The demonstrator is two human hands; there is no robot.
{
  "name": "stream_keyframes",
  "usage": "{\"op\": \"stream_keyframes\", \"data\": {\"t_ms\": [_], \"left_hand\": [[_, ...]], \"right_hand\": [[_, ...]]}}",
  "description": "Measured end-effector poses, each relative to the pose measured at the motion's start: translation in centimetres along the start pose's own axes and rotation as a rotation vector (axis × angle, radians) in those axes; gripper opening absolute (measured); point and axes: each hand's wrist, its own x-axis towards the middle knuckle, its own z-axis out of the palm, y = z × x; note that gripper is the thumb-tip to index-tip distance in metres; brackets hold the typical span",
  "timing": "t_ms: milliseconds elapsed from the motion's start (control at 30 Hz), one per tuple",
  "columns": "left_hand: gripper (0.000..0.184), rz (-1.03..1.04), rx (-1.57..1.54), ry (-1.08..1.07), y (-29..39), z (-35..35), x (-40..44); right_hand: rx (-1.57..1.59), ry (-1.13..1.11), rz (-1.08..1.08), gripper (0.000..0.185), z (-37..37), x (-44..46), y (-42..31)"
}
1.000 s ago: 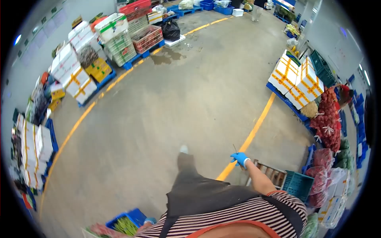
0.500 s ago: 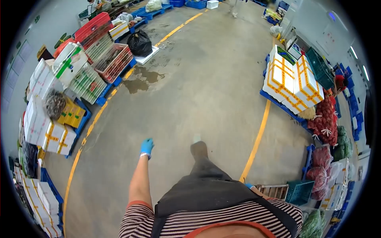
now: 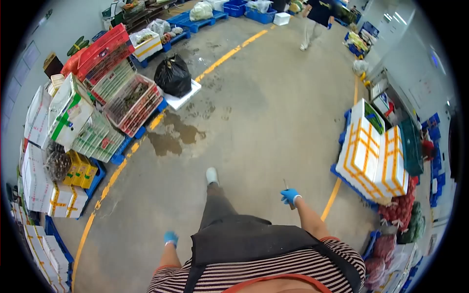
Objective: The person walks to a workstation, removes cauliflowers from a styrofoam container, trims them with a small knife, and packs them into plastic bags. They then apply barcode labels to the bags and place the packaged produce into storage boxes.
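My right hand (image 3: 290, 196), in a blue glove, is closed around a slim knife (image 3: 286, 184). Its thin blade points forward, and a brownish handle end shows below the fist. On the other side, my left hand (image 3: 171, 238), gloved in blue too, hangs low beside my body. It holds nothing that I can see, and its fingers look loosely apart. Between the hands my dark apron (image 3: 254, 244) covers my front, and one white shoe (image 3: 211, 176) is forward on the concrete floor (image 3: 254, 127).
Pallets with foam boxes (image 3: 63, 200), red crates (image 3: 132, 105) and a black bag (image 3: 173, 75) line the left. Taped foam boxes (image 3: 373, 154) and red net sacks (image 3: 398, 210) stand right. A puddle (image 3: 173, 134) lies ahead left. Another person (image 3: 315, 22) walks far ahead.
My right hand has swung forward into view with the knife, while my left hand has swung back. The other foot is now forward. The boxes and crates have come nearer.
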Motion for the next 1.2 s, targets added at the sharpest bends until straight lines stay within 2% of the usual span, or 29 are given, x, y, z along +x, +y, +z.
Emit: {"op": "stream_keyframes", "data": {"t_ms": [67, 100, 167, 267, 300, 333, 367, 400, 433, 467, 500, 533, 600, 700, 800, 867, 900, 933, 967, 1000, 1067, 1100, 1133, 1200], "left_hand": [[0.060, 0.127, 0.343, -0.668, -3.4, -0.2, 3.3], [0.057, 0.086, 0.284, -0.604, -3.6, -4.6, 6.7], [0.051, 0.023, 0.158, -0.455, -2.7, -14.5, 14.5], [0.042, -0.055, -0.033, -0.332, 0.2, -23.1, 19.0], [0.033, 0.132, 0.096, -0.194, 2.1, -29.7, 22.3], [0.031, 0.031, -0.100, -0.056, 3.9, -34.6, 27.4], [0.027, 0.171, -0.185, 0.192, 5.1, -39.2, 32.9], [0.024, 0.152, -0.321, 0.194, 7.3, -44.2, 39.4], [0.021, 0.252, -0.102, 0.332, 10.6, -50.7, 44.8], [0.018, 0.462, -0.021, 0.470, 13.0, -56.2, 50.8], [0.015, 0.235, -0.861, 0.326, 16.9, -60.8, 56.4], [0.018, 0.511, -0.255, 0.703, 19.3, -65.6, 61.3], [0.025, 0.345, -1.089, 0.358, 27.9, -80.6, 59.1], [0.033, 0.557, -1.347, 0.267, 35.9, -91.7, 62.8], [0.035, 0.597, -1.076, 0.183, 38.6, -95.2, 66.2], [0.035, 0.759, -0.606, 0.355, 38.3, -97.7, 65.1], [0.036, 0.670, -0.655, 0.254, 38.0, -98.1, 65.1], [0.037, 0.578, -0.707, 0.154, 36.9, -98.2, 65.7], [0.037, 0.406, -0.915, 0.088, 35.4, -95.3, 68.2], [0.037, 0.221, -1.114, 0.019, 33.7, -92.5, 70.5], [0.032, 0.369, -0.258, 0.147, 30.6, -92.6, 71.2], [0.031, 0.122, -0.325, 0.132, 28.6, -87.5, 74.3], [0.030, -0.127, -0.397, 0.129, 27.6, -85.5, 76.1], [0.029, -0.035, -0.337, 0.001, 26.8, -91.1, 81.4]], "right_hand": [[0.026, -0.042, -0.151, 0.041, 1.3, 3.2, -10.1], [0.048, -0.064, -0.227, 0.043, 1.6, 5.0, -15.3], [0.193, -0.155, -0.157, 0.047, 2.0, 8.2, -21.0], [-0.009, -0.171, -0.019, 0.048, 0.4, 11.6, -25.4], [-0.082, -0.165, 0.015, 0.047, -0.3, 12.3, -26.6], [0.011, -0.145, 0.101, 0.045, -1.2, 13.7, -27.0], [0.108, -0.125, 0.188, 0.044, -2.3, 15.7, -27.0], [0.019, -0.122, 0.113, 0.042, -3.7, 18.8, -25.7], [-0.071, -0.116, 0.038, 0.039, -5.0, 21.5, -24.5], [-0.061, -0.113, 0.056, 0.037, -6.3, 22.9, -24.5], [0.042, -0.108, 0.171, 0.034, -7.6, 24.3, -25.7], [0.102, -0.106, 0.259, 0.032, -9.2, 26.0, -27.4], [0.154, -0.102, 0.345, 0.028, -12.8, 30.0, -30.7], [0.165, -0.109, 0.355, 0.023, -20.2, 38.1, -38.6], [0.152, -0.168, 0.296, 0.021, -27.4, 47.6, -47.9], [0.156, -0.251, 0.176, 0.021, -31.7, 57.3, -54.4], [0.102, -0.126, 0.355, 0.024, -33.2, 57.3, -64.7], [0.195, -0.033, 0.211, 0.030, -34.0, 59.1, -71.9], [0.033, -0.072, 0.229, 0.031, -34.9, 59.9, -81.1], [-0.009, -0.083, 0.175, 0.034, -35.5, 63.6, -87.4], [-0.060, -0.077, -0.070, 0.036, -35.0, 66.1, -101.7], [-0.075, -0.080, -0.139, 0.034, -34.4, 67.3, -108.4], [-0.086, -0.081, -0.208, 0.032, -33.8, 68.4, -113.8], [-0.047, -0.130, -0.300, 0.035, -32.7, 68.4, -122.5]]}}
